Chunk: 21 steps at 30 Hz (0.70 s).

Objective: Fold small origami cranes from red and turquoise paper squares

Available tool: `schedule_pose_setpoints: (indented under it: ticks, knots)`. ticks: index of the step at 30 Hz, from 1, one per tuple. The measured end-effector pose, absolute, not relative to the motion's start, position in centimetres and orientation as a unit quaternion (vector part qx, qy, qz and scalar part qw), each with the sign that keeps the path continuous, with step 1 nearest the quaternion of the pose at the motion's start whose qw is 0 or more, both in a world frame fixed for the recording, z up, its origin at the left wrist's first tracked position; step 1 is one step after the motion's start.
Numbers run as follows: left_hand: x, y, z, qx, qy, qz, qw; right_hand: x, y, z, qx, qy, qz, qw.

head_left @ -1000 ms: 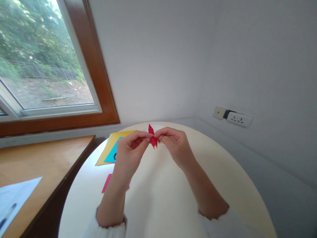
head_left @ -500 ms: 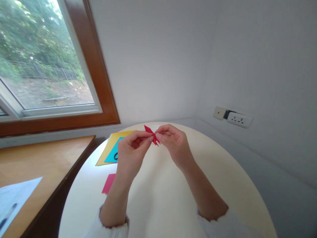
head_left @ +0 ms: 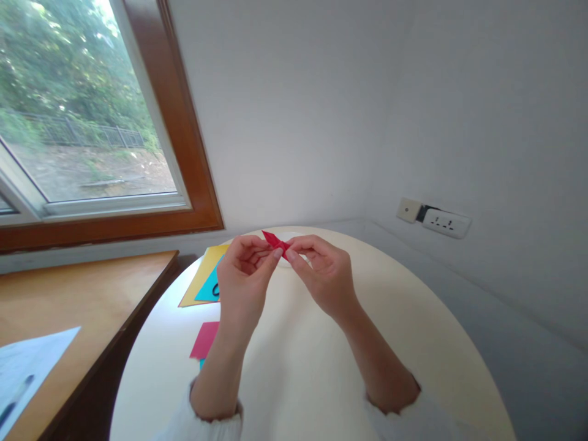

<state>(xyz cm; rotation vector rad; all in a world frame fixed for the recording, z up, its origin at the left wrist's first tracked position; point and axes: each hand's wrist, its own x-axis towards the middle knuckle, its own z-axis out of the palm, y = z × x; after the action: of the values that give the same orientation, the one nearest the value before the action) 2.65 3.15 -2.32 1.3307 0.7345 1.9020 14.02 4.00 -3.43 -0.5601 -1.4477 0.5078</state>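
Round table [head_left: 303, 361], hands [head_left: 241, 278] [head_left: 328, 275] pinching red folded paper [head_left: 274, 240], long axis diagonal, tip [head_left: 266, 234] up-left

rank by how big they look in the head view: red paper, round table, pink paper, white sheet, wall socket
1. Round table
2. White sheet, cut off by the frame
3. Pink paper, partly hidden, and wall socket: too alike to rank
4. Red paper, partly covered

Wood-framed window [head_left: 195, 141], pale walls [head_left: 294, 110], round white table [head_left: 321, 380]
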Motion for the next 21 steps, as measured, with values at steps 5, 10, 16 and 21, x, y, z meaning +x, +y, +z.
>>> schedule_pose_setpoints:
  ticks: [5,10,16,21]
  knots:
    - [2.61,3.33,-2.44,0.520,0.278,0.724,0.358,14.16,4.14,-3.43,-0.254,-0.664,0.201,0.674]
    - [2.35,3.45,-2.71,0.534,0.305,0.701,0.362,14.09,4.17,-3.38,-0.267,-0.658,0.218,0.669]
    - [2.22,3.25,-2.58,0.547,0.333,0.673,0.371,13.94,3.96,-3.28,-0.286,-0.646,0.243,0.664]
    - [2.14,3.36,-2.65,0.559,0.327,0.668,0.366,13.76,3.81,-3.31,-0.301,-0.645,0.233,0.663]
